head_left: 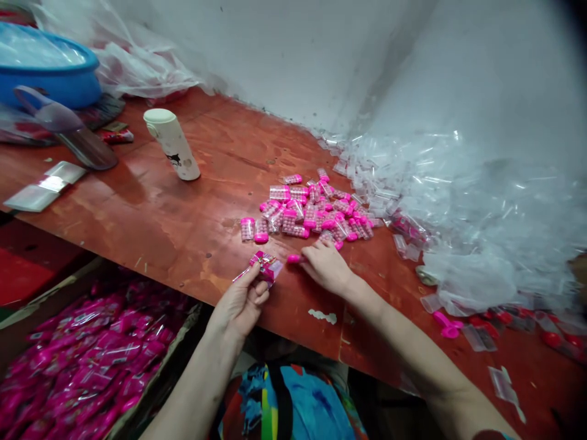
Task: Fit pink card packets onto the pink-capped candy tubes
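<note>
My left hand (242,300) pinches a small clear packet with pink items inside (265,267) at the near edge of the red-brown wooden table (183,232). My right hand (326,266) rests palm down on the table, its fingers on a single pink capsule-like piece (293,259). Just beyond both hands lies a pile of several small clear tubes with pink caps (312,211). A heap of empty clear plastic bags (481,214) spreads along the right side against the wall.
A cardboard box of filled pink packets (87,360) sits below the table at left. A white bottle (173,144) stands at the back, beside a scoop (68,125), a blue basin (48,73) and a stack of flat bags (46,186). Loose pink pieces (447,324) lie at right.
</note>
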Action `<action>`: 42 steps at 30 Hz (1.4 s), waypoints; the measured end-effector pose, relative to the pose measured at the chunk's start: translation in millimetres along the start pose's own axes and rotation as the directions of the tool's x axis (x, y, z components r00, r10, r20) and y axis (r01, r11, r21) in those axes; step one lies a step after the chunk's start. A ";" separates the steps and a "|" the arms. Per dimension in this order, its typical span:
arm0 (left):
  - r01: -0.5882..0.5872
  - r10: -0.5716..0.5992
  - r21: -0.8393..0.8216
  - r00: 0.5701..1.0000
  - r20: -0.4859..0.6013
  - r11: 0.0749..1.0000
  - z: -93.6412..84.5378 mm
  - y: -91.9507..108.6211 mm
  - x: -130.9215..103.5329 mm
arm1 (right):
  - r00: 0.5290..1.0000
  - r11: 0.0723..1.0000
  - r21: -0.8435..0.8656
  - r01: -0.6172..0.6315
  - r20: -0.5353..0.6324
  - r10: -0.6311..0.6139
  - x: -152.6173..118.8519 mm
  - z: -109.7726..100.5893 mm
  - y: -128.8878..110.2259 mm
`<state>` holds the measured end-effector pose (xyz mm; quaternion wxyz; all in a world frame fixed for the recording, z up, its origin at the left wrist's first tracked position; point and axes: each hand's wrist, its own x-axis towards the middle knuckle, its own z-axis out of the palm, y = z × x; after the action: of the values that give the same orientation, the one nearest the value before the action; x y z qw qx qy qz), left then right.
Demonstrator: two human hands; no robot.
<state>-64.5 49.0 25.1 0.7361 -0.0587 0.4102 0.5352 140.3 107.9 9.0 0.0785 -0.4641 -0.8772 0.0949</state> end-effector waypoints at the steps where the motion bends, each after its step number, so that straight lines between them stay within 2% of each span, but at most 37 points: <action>1: -0.004 0.004 -0.013 1.000 0.005 1.000 -0.4 -1.3 -1.3 | 0.995 0.980 0.187 -0.065 -0.056 0.076 -8.0 1.7 -7.1; 2: -0.009 0.009 -0.022 1.000 0.005 1.000 -0.9 -2.8 -2.6 | 0.979 0.907 0.403 -0.123 -0.098 0.177 -16.2 4.0 -16.0; 3: -0.015 0.015 -0.029 1.000 0.004 0.999 -1.4 -4.4 -3.7 | 0.952 0.771 0.615 -0.165 -0.105 0.287 -24.1 6.8 -26.3; 4: -0.020 0.020 -0.033 1.000 0.002 0.999 -1.9 -6.2 -4.5 | 0.926 0.592 0.786 -0.179 -0.068 0.371 -31.3 10.1 -37.5; 6: -0.024 0.025 -0.029 1.000 0.004 0.999 -3.0 -9.8 -5.4 | 0.887 0.225 0.960 -0.166 0.046 0.459 -42.1 17.8 -59.6; 7: -0.023 0.023 -0.022 1.000 0.005 0.999 -3.5 -11.6 -5.4 | 0.875 0.094 0.982 -0.164 0.100 0.474 -45.6 21.6 -69.4; 9: -0.023 0.023 -0.007 1.000 0.015 1.000 -4.6 -14.9 -5.4 | 0.848 -0.054 0.984 -0.168 0.172 0.502 -49.7 28.2 -83.9; 13: -0.061 0.057 0.059 0.996 0.074 0.996 -7.8 -20.4 -6.7 | 0.818 -0.149 0.976 -0.160 0.215 0.534 -54.2 34.1 -94.1; 16: -0.098 0.070 0.197 0.987 0.145 0.976 -11.3 -25.6 -9.8 | 0.826 -0.164 0.970 -0.177 0.237 0.511 -58.0 34.7 -94.7; 18: -0.107 0.050 0.296 0.980 0.192 0.949 -13.6 -29.7 -12.3 | 0.832 -0.128 0.974 -0.189 0.228 0.506 -60.6 35.3 -95.3; 20: -0.108 0.033 0.350 0.976 0.215 0.930 -15.0 -33.6 -14.8 | 0.837 0.007 0.981 -0.191 0.159 0.524 -63.5 36.2 -96.7; 24: -0.083 -0.004 0.382 0.975 0.220 0.921 -15.9 -38.9 -18.8 | 0.853 0.386 0.904 -0.185 -0.048 0.519 -71.1 35.7 -100.1; 26: -0.072 -0.025 0.413 0.974 0.226 0.908 -16.9 -40.6 -19.7 | 0.860 0.505 0.841 -0.196 -0.100 0.501 -74.4 33.6 -101.4; 28: -0.070 -0.042 0.439 0.969 0.242 0.896 -19.1 -42.0 -19.4 | 0.866 0.556 0.806 -0.205 -0.116 0.486 -75.3 31.1 -102.1; 29: -0.067 -0.052 0.442 0.966 0.252 0.894 -20.5 -42.4 -19.0 | 0.869 0.535 0.821 -0.200 -0.104 0.484 -74.7 30.0 -102.3; 30: -0.061 -0.062 0.437 0.963 0.262 0.897 -21.9 -42.5 -18.6 | 0.872 0.471 0.862 -0.188 -0.074 0.484 -73.5 29.2 -102.4; 31: -0.053 -0.073 0.427 0.960 0.272 0.903 -23.2 -42.1 -18.3 | 0.875 0.366 0.914 -0.174 -0.027 0.484 -71.9 28.7 -102.6; 34: -0.045 -0.092 0.414 0.948 0.305 0.909 -25.6 -38.5 -19.5 | 0.889 -0.048 0.983 -0.177 0.181 0.420 -67.4 27.7 -104.2; 35: -0.050 -0.097 0.421 0.943 0.320 0.906 -25.8 -36.8 -20.6 | 0.892 -0.135 0.972 -0.194 0.232 0.387 -66.8 27.1 -105.2; 36: -0.057 -0.101 0.433 0.938 0.333 0.900 -26.0 -35.0 -21.9 | 0.894 -0.168 0.964 -0.206 0.255 0.369 -66.8 26.4 -106.5; 37: -0.067 -0.101 0.446 0.934 0.342 0.892 -26.3 -33.5 -23.2 | 0.897 -0.143 0.968 -0.205 0.245 0.368 -67.4 25.5 -108.1; 38: -0.081 -0.095 0.461 0.933 0.347 0.884 -26.6 -32.2 -24.4 | 0.902 -0.063 0.978 -0.197 0.206 0.379 -68.5 24.6 -109.8; 41: -0.121 -0.059 0.499 0.942 0.331 0.858 -28.5 -31.0 -25.9 | 0.906 0.343 0.921 -0.186 0.025 0.423 -71.9 23.1 -114.9; 42: -0.128 -0.045 0.503 0.948 0.317 0.855 -29.3 -31.3 -26.0 | 0.906 0.437 0.879 -0.190 -0.015 0.423 -72.6 23.5 -116.3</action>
<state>-56.6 1.2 12.1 0.7689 0.2368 0.4164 0.4236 82.5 -18.6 10.5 0.3825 -0.5215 -0.5953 0.4768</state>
